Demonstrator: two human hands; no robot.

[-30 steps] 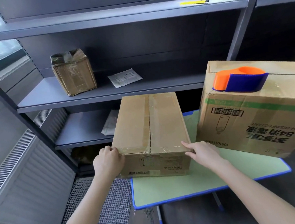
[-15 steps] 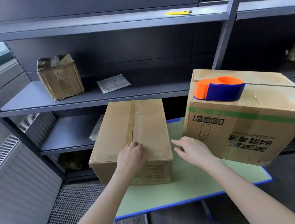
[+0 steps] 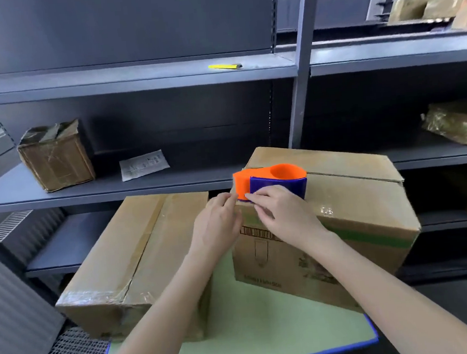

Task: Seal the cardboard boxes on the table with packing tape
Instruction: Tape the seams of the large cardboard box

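Broadly, one green counter carries two cardboard boxes, plain box left, printed box right. One tape dispenser sits atop the printed box. Left grip touches its orange end with straight fingers; right grip curls round its blue lower edge.

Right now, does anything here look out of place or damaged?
The left box hangs over the left edge of the table and might tip. The small box on the shelf has a crushed top.

Atop larger box, tape dispenser, left hand and right hand seemingly on it.
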